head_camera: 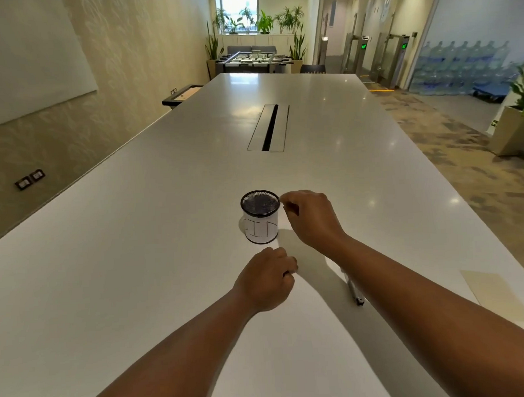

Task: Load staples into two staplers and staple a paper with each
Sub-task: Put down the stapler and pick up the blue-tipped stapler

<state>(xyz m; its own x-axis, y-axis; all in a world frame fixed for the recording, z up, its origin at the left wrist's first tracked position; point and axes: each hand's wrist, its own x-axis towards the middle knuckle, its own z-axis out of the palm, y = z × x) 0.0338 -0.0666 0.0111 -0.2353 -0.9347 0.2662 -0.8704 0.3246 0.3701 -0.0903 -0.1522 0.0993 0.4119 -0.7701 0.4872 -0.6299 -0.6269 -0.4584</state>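
A black mesh cup (261,218) with a white paper label stands on the white table (136,265). My right hand (312,218) hovers just right of the cup's rim, its thumb and fingertips drawn together with nothing visible between them. My left hand (266,280) rests knuckles-up in front of the cup on a white sheet of paper (307,332), fingers curled under; anything inside them is hidden. A slim silver and black object (355,290), possibly a stapler, lies on the sheet, partly covered by my right forearm.
A beige sheet (499,295) lies near the table's right edge. A cable slot (269,128) runs down the middle of the table further away. A planter (512,130) stands on the floor to the right.
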